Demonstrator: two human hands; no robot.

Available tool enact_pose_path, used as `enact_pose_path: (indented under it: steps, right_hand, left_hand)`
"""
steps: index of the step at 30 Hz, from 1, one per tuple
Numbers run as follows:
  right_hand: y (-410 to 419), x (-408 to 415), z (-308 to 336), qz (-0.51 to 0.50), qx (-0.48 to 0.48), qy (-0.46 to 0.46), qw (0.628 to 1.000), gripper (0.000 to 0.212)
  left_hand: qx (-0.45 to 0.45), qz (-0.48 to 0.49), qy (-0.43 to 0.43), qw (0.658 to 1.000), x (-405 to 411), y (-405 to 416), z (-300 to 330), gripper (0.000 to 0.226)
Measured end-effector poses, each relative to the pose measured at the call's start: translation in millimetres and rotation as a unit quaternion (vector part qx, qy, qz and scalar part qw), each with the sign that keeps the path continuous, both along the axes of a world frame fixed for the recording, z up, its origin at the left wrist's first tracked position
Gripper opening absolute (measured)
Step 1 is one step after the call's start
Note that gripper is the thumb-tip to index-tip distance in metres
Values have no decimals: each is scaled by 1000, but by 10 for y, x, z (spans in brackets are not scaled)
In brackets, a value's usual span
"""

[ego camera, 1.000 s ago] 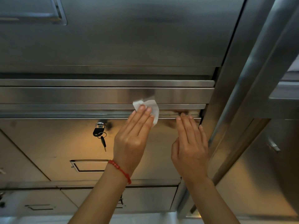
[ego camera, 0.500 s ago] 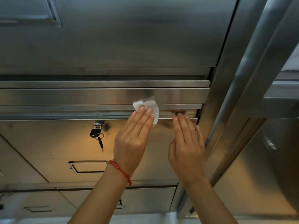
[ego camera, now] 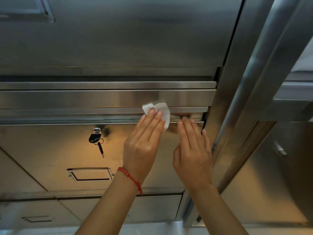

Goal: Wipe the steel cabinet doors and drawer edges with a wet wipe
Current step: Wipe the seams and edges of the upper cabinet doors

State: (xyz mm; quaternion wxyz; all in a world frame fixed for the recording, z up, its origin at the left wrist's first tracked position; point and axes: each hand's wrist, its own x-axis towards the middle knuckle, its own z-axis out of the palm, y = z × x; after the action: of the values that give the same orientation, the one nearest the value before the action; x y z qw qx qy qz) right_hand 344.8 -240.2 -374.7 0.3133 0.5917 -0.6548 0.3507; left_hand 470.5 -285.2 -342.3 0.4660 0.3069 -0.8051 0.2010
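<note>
A white wet wipe point(ego camera: 163, 110) lies flat under the fingers of my left hand point(ego camera: 143, 143), pressed against the steel edge strip point(ego camera: 84, 111) along the top of a drawer front point(ego camera: 50, 150). My left wrist wears a red bead bracelet. My right hand point(ego camera: 193, 150) rests flat beside it, fingers together, fingertips touching the same edge near the drawer's right end, holding nothing. A larger steel cabinet door point(ego camera: 127, 34) fills the view above.
A black-headed key with a second key on a ring point(ego camera: 95, 139) hangs from the drawer lock left of my hands. A recessed handle point(ego camera: 90, 173) sits below. A steel corner post point(ego camera: 237, 99) runs along the right. Lower drawers point(ego camera: 152, 207) sit beneath.
Both hands stay on the drawer's top edge with the wipe under the left fingers. The view has shifted slightly, so the cabinet sits a little further left in frame.
</note>
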Motion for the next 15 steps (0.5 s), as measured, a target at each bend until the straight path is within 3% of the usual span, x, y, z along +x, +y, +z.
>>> enact_pose_path:
  steps: [15]
  right_hand:
    - [-23, -9, -29, -2, -4, 2, 1000, 50]
  left_hand:
    - [-8, -1, -8, 1000, -22, -11, -15, 35]
